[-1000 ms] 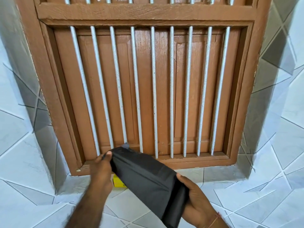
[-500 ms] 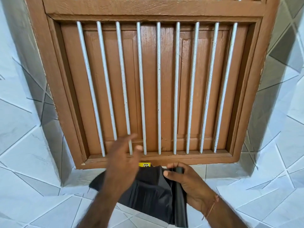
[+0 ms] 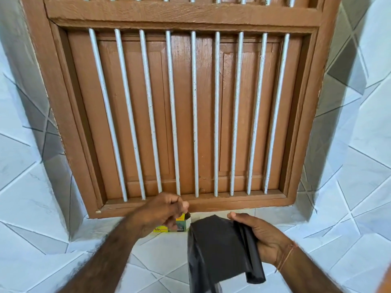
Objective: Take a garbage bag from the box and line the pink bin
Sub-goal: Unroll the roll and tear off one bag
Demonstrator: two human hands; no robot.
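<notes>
Thin black plastic garbage bag [image 3: 222, 248] showing a dull sheen, printed cardboard box [image 3: 179, 226] looking glossy, rough-grained brown-painted wooden window frame [image 3: 182, 14] carrying chipped white-painted bars [image 3: 195, 115], polished marble-look tiles [image 3: 359, 187] gleaming.

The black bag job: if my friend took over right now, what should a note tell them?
Right hand: holds the folded black garbage bag, which hangs down toward the tiled counter.
Left hand: fingers pinched at the top of the small yellow box, which sits below the barred wooden window. Whether it grips anything, I cannot tell.
Done: one bag is out of the box.
Left: unfold the bag and line the pink bin, which is not in view.
</notes>
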